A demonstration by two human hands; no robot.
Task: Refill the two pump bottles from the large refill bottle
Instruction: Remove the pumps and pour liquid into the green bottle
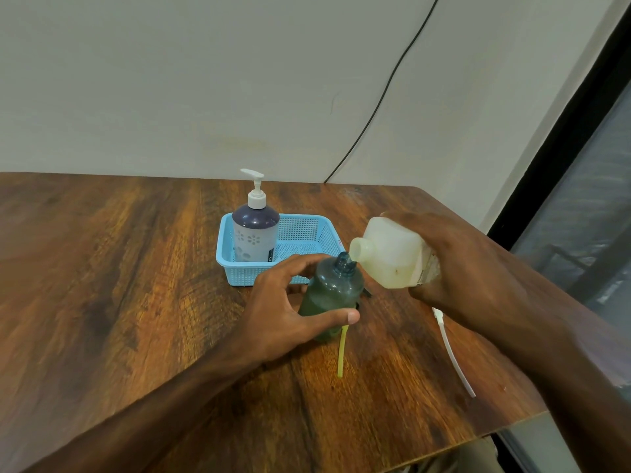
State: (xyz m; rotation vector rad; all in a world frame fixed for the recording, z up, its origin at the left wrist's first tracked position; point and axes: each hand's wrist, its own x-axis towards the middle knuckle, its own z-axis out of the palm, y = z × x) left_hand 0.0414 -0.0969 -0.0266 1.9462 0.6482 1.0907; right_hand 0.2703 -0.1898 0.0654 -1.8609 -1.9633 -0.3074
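Here, everything is carried by a brown wood-grain tabletop. A light-blue perforated plastic basket is set toward twelve o'clock, kept clear of the pouring.

A large translucent white plastic refill bottle is clasped around its body by the right grip. It is tipped toward nine o'clock so that its open mouth is brought just beside the neck of the bottle being filled. Pale yellowish liquid is pooled low inside, and no stream can be made out.

A purple-and-white flowered pump bottle is stood upright at the basket's nine o'clock end, pump fitted; whether it has been refilled cannot be told.

A translucent green plastic bottle is stood on the tabletop at the basket's six o'clock, uncapped. It is wrapped by the fingers and thumb of the left grip, apparently to be steadied against tipping.

A white pump dip tube is laid at four o'clock, and a yellow tube at six o'clock of the green bottle, presumably set aside.
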